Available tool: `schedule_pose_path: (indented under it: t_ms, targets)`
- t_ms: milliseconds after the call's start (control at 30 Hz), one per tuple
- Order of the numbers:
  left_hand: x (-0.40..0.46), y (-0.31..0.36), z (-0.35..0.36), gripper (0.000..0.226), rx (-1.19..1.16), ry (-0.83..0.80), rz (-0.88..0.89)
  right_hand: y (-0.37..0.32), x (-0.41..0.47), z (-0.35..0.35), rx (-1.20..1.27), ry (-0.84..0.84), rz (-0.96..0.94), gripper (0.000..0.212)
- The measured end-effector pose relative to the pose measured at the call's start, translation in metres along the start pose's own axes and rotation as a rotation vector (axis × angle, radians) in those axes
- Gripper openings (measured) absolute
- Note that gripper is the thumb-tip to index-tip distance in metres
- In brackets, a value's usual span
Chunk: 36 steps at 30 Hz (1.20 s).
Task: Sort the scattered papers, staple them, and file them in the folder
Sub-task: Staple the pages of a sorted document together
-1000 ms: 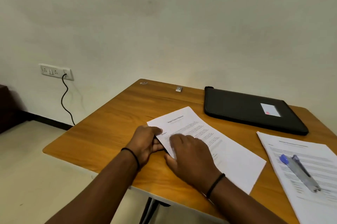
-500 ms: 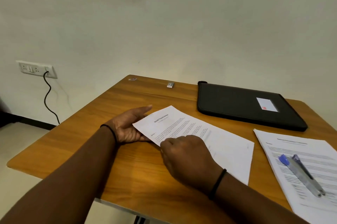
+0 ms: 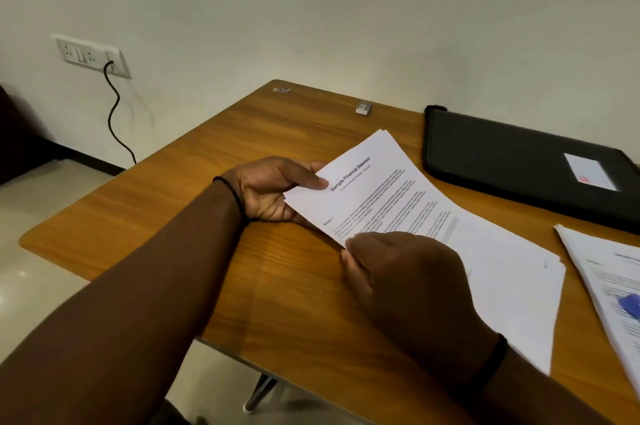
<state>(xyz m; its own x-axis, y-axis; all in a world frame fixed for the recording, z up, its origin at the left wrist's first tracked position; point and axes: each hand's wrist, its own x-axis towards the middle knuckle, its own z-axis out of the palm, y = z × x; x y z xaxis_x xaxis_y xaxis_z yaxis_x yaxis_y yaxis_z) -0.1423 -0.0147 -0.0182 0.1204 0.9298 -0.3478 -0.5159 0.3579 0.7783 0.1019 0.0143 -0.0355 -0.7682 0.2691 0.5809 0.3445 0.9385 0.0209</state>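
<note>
We're at the wooden table (image 3: 214, 217), and along its far right edge lies the black folder (image 3: 519, 165), closed and flat, well apart from the hands. In the middle sits the sheaf (image 3: 433, 224) headed "Sample Financial Statement", several sheets by the look of the stepped edges at its corners, its near-left end raised off the wood and its far end trailing down towards us on the right. The second pile (image 3: 602, 272) lies at the right edge, with something blue on it, cut off by the frame; we'd guess a stapler, but it's too blurred to say. Our left hand (image 3: 270, 192) cups the sheaf's top corner, thumb laid over the page, fingers curled beneath. Our right hand (image 3: 408, 279) pinches the near long edge, fingers bent over the paper, though we see only its back. So we judge this as the squaring-up stage, before stapling. Next we need the edges flush, one corner held firm, and a hand freed for the stapler. A small silver object (image 3: 363, 108) sits by the far edge.
</note>
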Motion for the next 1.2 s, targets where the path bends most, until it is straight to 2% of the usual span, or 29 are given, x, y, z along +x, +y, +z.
schedule_pose_path:
  t_ms: [133, 333, 500, 567, 667, 833, 933, 1200]
  targets:
    - [-0.001, 0.002, 0.008, 0.032, 0.007, 0.042, -0.017, -0.002, -0.003, 0.002, -0.009, 0.034, -0.002, 0.036]
    - [-0.002, 0.001, 0.009, 0.037, 0.001, 0.101, -0.034, 0.002, -0.001, 0.004, 0.090, -0.039, 0.063, 0.043]
    - [0.000, 0.001, 0.001, 0.046, 0.041, 0.015, -0.033, -0.002, 0.000, -0.002, 0.128, 0.077, 0.140, 0.026]
    - [0.000, 0.001, 0.003, 0.051, 0.069, -0.018, -0.035, -0.003, 0.004, -0.005, 0.170, 0.120, 0.243, 0.041]
    - [-0.002, 0.001, 0.003, 0.037, 0.078, 0.009, -0.019, -0.003, 0.008, -0.010, 0.220, 0.192, 0.273, 0.054]
    - [-0.002, 0.001, 0.002, 0.036, 0.081, 0.028, -0.002, 0.004, 0.006, -0.009, 0.122, 0.275, 0.305, 0.036]
    - [-0.001, 0.001, 0.001, 0.033, 0.092, 0.026, 0.005, 0.009, 0.004, -0.006, 0.086, 0.252, 0.299, 0.033]
    - [0.003, 0.000, -0.007, 0.036, 0.115, -0.012, -0.019, -0.003, 0.006, 0.000, 0.077, 0.081, 0.202, 0.052]
